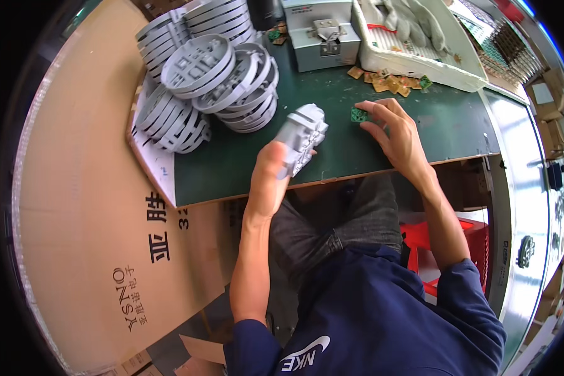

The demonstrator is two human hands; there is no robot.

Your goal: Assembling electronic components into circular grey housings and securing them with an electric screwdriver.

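Note:
My left hand [271,172] is closed around a light grey moulded plastic part [304,138], held tilted above the front of the green table. The part is slightly blurred, and its ribbed inner side faces right. To the right, my right hand [391,128] pinches a small green circuit board [358,114] between thumb and fingertips, just over the table. The board and the plastic part are apart. Beyond the right hand lies a loose cluster of small orange-gold pieces [391,83], with a few green ones among them.
Stacked round grey plastic housings [197,66] fill the table's left end. A metal box with a latch [323,37] stands at the back, beside a white foam tray [420,72] holding pale gloves. A large cardboard sheet [94,188] is at left; a red stool [476,247] is below right.

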